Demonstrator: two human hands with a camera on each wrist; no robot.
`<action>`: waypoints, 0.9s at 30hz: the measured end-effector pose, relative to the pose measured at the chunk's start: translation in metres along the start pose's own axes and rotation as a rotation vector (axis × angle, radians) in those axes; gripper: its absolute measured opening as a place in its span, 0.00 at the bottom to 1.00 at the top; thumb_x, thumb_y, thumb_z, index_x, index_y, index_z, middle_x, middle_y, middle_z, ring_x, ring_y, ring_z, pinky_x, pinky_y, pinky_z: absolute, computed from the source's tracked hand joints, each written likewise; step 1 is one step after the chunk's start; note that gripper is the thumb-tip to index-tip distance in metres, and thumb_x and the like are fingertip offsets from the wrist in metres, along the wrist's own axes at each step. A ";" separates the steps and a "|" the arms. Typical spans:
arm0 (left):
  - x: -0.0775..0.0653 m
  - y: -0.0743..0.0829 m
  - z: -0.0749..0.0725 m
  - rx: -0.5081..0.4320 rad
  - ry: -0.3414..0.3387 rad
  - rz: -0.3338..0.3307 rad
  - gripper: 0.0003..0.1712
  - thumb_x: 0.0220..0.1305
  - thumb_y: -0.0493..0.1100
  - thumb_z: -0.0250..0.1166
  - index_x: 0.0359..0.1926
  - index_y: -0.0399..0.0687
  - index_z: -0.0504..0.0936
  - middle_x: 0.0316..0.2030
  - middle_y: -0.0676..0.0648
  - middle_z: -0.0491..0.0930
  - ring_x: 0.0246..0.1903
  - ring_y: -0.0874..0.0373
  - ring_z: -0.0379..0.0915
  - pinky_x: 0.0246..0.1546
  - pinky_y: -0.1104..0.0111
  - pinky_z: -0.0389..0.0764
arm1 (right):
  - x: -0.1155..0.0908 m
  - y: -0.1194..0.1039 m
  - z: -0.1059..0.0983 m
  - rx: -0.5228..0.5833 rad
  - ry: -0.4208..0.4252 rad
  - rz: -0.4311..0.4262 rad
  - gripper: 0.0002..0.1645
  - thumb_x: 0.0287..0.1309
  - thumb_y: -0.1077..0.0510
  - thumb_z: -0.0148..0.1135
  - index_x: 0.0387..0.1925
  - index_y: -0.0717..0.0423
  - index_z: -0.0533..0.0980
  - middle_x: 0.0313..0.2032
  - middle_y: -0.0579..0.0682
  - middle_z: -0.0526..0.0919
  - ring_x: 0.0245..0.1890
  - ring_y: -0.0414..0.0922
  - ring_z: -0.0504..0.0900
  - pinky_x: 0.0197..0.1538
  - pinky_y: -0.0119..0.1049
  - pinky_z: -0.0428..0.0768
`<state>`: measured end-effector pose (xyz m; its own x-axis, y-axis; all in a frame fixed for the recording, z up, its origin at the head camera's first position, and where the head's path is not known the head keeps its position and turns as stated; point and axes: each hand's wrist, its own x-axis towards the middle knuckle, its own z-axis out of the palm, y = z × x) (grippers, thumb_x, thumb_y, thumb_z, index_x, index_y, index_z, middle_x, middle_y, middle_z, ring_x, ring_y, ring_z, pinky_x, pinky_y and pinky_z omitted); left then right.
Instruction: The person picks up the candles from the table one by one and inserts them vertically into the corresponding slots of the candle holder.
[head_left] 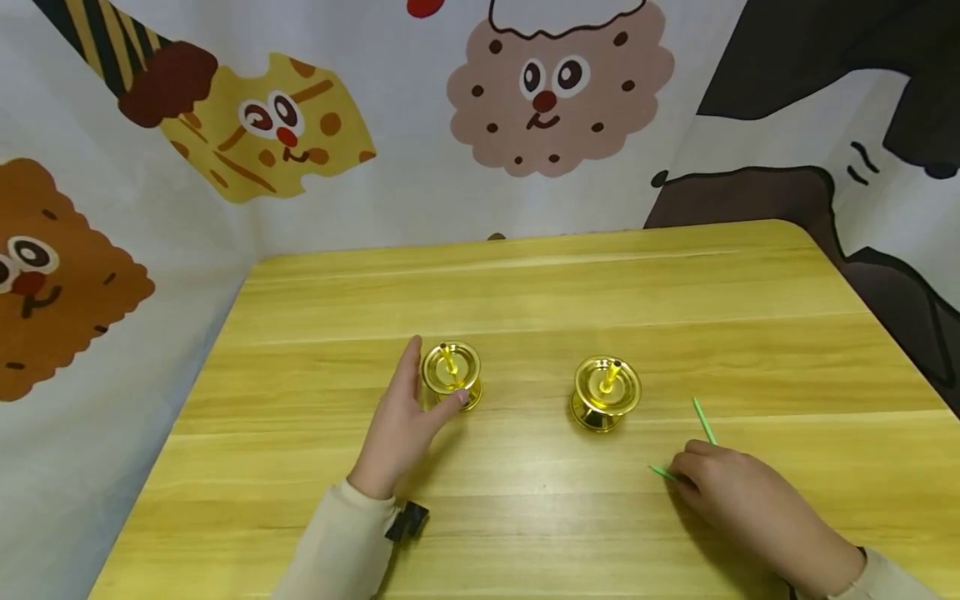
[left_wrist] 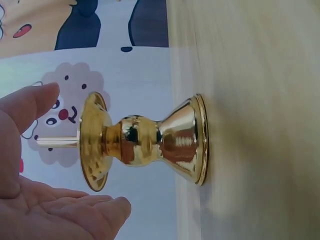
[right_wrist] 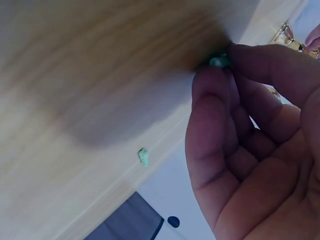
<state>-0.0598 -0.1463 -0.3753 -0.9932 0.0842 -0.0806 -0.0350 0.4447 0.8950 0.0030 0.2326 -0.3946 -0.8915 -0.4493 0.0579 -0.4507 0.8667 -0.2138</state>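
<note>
Two gold candle holders, each with a dish on a flared foot and a thin upright tube, stand on the wooden table. My left hand [head_left: 405, 425] reaches about the left candle holder [head_left: 452, 367], its thumb and fingers spread on either side. In the left wrist view, that holder [left_wrist: 135, 140] stands upright, with gaps between the hand and its dish. The right candle holder [head_left: 606, 387] stands apart. My right hand [head_left: 750, 504] pinches a thin green stick [head_left: 662, 472], like a slim candle, between thumb and fingertips close over the table. Most of the stick is hidden by the hand.
A second thin green stick [head_left: 703, 421] lies on the table [head_left: 525, 292] just beyond the right hand. Behind the table hangs a white curtain [head_left: 405, 150] printed with cartoon biscuits. A black strap piece [head_left: 408, 522] sits at the left wrist.
</note>
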 end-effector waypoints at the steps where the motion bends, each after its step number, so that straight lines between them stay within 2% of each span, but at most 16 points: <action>1: 0.004 0.001 0.000 0.011 0.001 -0.007 0.61 0.63 0.53 0.72 0.81 0.46 0.39 0.79 0.41 0.42 0.76 0.46 0.45 0.73 0.52 0.56 | 0.001 0.000 0.000 -0.004 0.006 -0.005 0.16 0.50 0.61 0.77 0.22 0.41 0.77 0.24 0.31 0.68 0.22 0.28 0.64 0.23 0.30 0.72; 7: 0.020 0.007 -0.003 0.098 -0.012 -0.041 0.64 0.59 0.57 0.74 0.81 0.51 0.39 0.78 0.43 0.45 0.75 0.43 0.48 0.71 0.46 0.58 | 0.003 -0.003 0.003 0.009 -0.006 0.009 0.15 0.51 0.60 0.76 0.22 0.41 0.76 0.24 0.32 0.68 0.21 0.28 0.64 0.23 0.31 0.72; 12: 0.024 0.003 -0.005 0.105 -0.029 -0.076 0.63 0.59 0.56 0.74 0.81 0.54 0.40 0.79 0.47 0.46 0.75 0.46 0.49 0.71 0.47 0.59 | 0.005 -0.004 0.005 0.031 -0.014 0.016 0.16 0.51 0.60 0.76 0.22 0.41 0.76 0.24 0.31 0.67 0.22 0.27 0.63 0.23 0.30 0.72; 17: 0.026 -0.001 -0.004 0.134 -0.023 -0.060 0.56 0.61 0.55 0.73 0.80 0.49 0.49 0.76 0.43 0.56 0.73 0.44 0.54 0.70 0.46 0.60 | 0.006 -0.004 0.008 0.016 -0.007 0.017 0.16 0.49 0.60 0.76 0.22 0.41 0.76 0.23 0.31 0.68 0.21 0.27 0.63 0.23 0.30 0.72; 19: 0.027 -0.001 -0.003 0.141 -0.031 -0.049 0.53 0.61 0.55 0.73 0.79 0.48 0.54 0.75 0.42 0.59 0.71 0.44 0.59 0.69 0.45 0.62 | 0.006 -0.003 0.007 0.015 -0.010 0.033 0.16 0.49 0.60 0.76 0.22 0.40 0.76 0.23 0.31 0.68 0.21 0.27 0.64 0.23 0.30 0.72; 21: 0.029 -0.002 -0.001 0.143 -0.040 -0.044 0.51 0.61 0.56 0.73 0.78 0.49 0.57 0.74 0.42 0.62 0.58 0.47 0.72 0.67 0.46 0.66 | 0.006 -0.003 0.005 0.027 -0.024 0.052 0.15 0.50 0.59 0.75 0.22 0.39 0.76 0.23 0.30 0.68 0.21 0.27 0.64 0.24 0.31 0.71; 22: 0.029 -0.002 -0.001 0.142 -0.045 -0.041 0.51 0.61 0.56 0.73 0.77 0.49 0.59 0.73 0.42 0.63 0.47 0.49 0.77 0.62 0.48 0.72 | 0.007 -0.003 0.004 0.032 -0.030 0.063 0.15 0.51 0.59 0.75 0.22 0.39 0.76 0.23 0.30 0.68 0.21 0.27 0.64 0.25 0.31 0.72; 23: 0.030 -0.002 0.000 0.147 -0.047 -0.038 0.50 0.61 0.57 0.73 0.77 0.49 0.60 0.72 0.42 0.64 0.36 0.52 0.76 0.56 0.49 0.76 | 0.008 -0.004 0.002 0.040 -0.036 0.076 0.14 0.51 0.58 0.74 0.23 0.39 0.76 0.24 0.30 0.68 0.22 0.27 0.64 0.25 0.31 0.72; 25: 0.031 -0.003 0.002 0.162 -0.046 -0.023 0.49 0.61 0.57 0.72 0.77 0.48 0.61 0.72 0.42 0.65 0.23 0.55 0.65 0.46 0.52 0.78 | 0.011 -0.008 -0.001 0.074 -0.023 0.085 0.14 0.52 0.58 0.74 0.24 0.39 0.76 0.24 0.30 0.68 0.22 0.28 0.64 0.26 0.31 0.71; 26: 0.032 -0.003 0.002 0.174 -0.045 -0.008 0.49 0.61 0.58 0.72 0.76 0.47 0.61 0.72 0.42 0.65 0.22 0.54 0.66 0.46 0.53 0.78 | 0.013 -0.010 -0.002 0.098 0.001 0.077 0.14 0.51 0.59 0.74 0.25 0.40 0.76 0.24 0.29 0.68 0.23 0.27 0.64 0.26 0.30 0.71; 27: 0.032 -0.004 0.003 0.186 -0.045 0.005 0.49 0.61 0.58 0.72 0.76 0.47 0.61 0.72 0.43 0.65 0.28 0.54 0.73 0.49 0.52 0.79 | 0.015 -0.013 -0.002 0.122 0.035 0.062 0.15 0.50 0.60 0.75 0.25 0.40 0.76 0.24 0.29 0.69 0.23 0.27 0.65 0.26 0.29 0.71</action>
<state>-0.0914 -0.1428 -0.3823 -0.9871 0.1251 -0.0997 -0.0046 0.6010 0.7992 -0.0048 0.2154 -0.3887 -0.9194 -0.3861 0.0747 -0.3878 0.8587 -0.3350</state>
